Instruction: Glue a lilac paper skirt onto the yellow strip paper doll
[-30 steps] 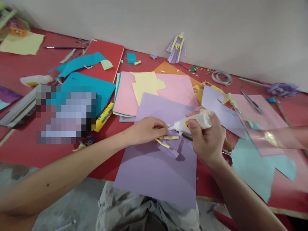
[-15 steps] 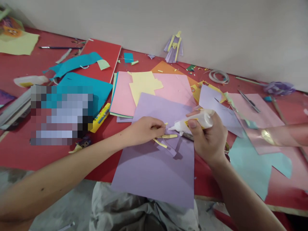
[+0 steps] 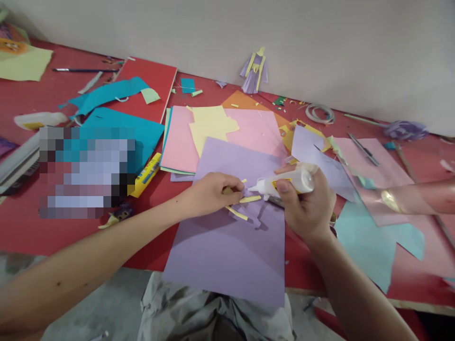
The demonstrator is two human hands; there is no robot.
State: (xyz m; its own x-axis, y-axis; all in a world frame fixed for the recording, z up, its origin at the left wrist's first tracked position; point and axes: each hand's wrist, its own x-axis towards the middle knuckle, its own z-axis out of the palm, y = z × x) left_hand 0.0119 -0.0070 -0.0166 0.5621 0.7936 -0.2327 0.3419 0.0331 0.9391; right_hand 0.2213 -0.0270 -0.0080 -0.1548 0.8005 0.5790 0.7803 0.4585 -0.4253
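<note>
My right hand (image 3: 309, 203) is wrapped round a white glue bottle (image 3: 293, 182), tipped on its side with the nozzle pointing left. The nozzle tip is at a small purple paper figure (image 3: 250, 220) trimmed with yellow strips; whether it touches cannot be made out. My left hand (image 3: 218, 194) pinches the figure's upper left part, and the fingers hide much of it. Below both hands lies a large purple sheet (image 3: 227, 260). A dark, narrow object (image 3: 275, 202) shows partly beneath the bottle.
A similar paper figure (image 3: 255, 71) leans on the wall. Pink sheets (image 3: 177, 142), a yellow glue stick box (image 3: 146, 175) and a blurred-out device (image 3: 92, 170) lie left. A craft knife (image 3: 364, 149) and light blue paper (image 3: 369, 246) lie right, near another person's arm (image 3: 419, 199).
The view has shifted slightly, so the table's things sit a little further left. My hands keep almost the same pose, with the glue nozzle still at the figure.
</note>
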